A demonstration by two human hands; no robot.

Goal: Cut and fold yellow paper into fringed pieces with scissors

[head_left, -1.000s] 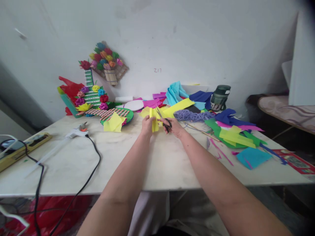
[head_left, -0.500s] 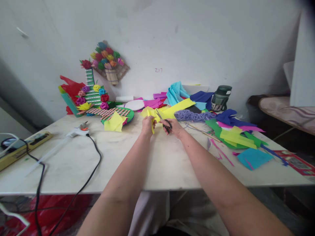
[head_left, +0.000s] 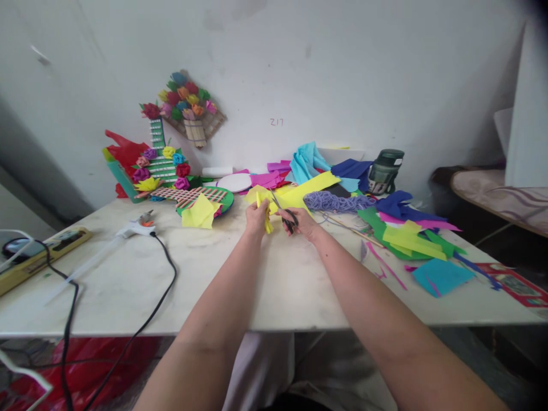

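Observation:
My left hand (head_left: 256, 220) is closed on a folded piece of yellow paper (head_left: 267, 218), held upright over the middle of the white table (head_left: 274, 279). My right hand (head_left: 302, 222) grips black-handled scissors (head_left: 286, 212), their blades pointing up and left into the yellow paper. The two hands are close together, almost touching. A larger yellow sheet (head_left: 306, 188) lies flat just behind them.
A glue gun (head_left: 135, 228) with a black cord (head_left: 165, 279) lies at left, beside a power strip (head_left: 43, 257). Paper-flower crafts (head_left: 165, 165) stand at the back left. Purple yarn (head_left: 336, 201), a dark jar (head_left: 384, 170) and several coloured paper sheets (head_left: 411, 237) cover the right side.
The yellow paper in my left hand has turned and folded narrower, showing less of its face. Both hands stay in nearly the same spot, scissors still at the paper.

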